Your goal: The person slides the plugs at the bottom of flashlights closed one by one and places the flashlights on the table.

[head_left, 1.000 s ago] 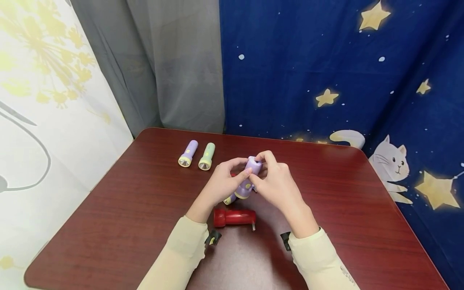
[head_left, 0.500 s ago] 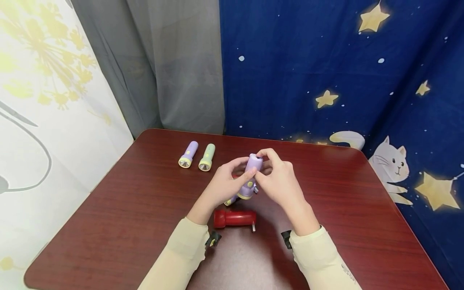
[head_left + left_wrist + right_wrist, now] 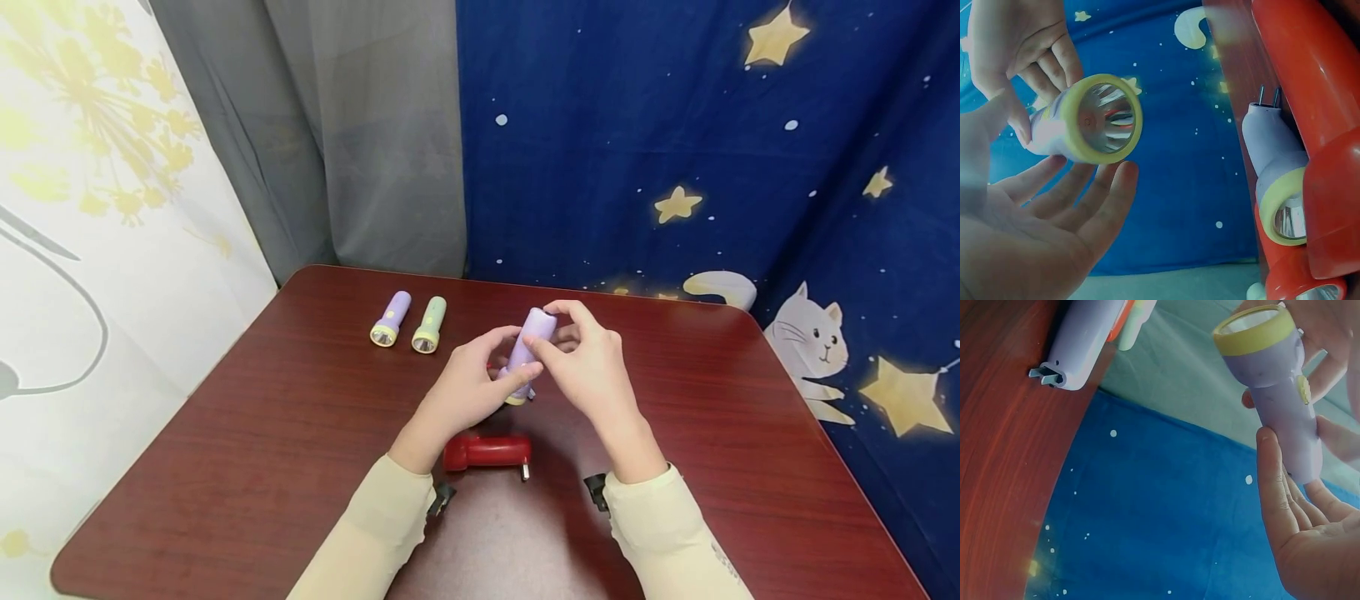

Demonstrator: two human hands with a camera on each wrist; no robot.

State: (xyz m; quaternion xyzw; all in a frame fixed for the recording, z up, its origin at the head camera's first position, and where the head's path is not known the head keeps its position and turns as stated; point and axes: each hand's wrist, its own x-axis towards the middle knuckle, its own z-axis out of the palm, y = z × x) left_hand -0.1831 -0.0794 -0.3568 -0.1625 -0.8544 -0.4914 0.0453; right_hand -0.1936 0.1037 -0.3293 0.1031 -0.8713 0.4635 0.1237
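On the right sleeve I see print too small to read, while the left hand and right hand both grip a lilac, yellow-rimmed flashlight, tilted lens-down mid-frame over the tabletop, whose far edge runs behind and whose wood stretches toward lower right.

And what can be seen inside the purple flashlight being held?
Inside the yellow rim of the held purple flashlight, a shiny silver reflector shows. The opaque barrel covers whatever lies deeper, so I can't tell.
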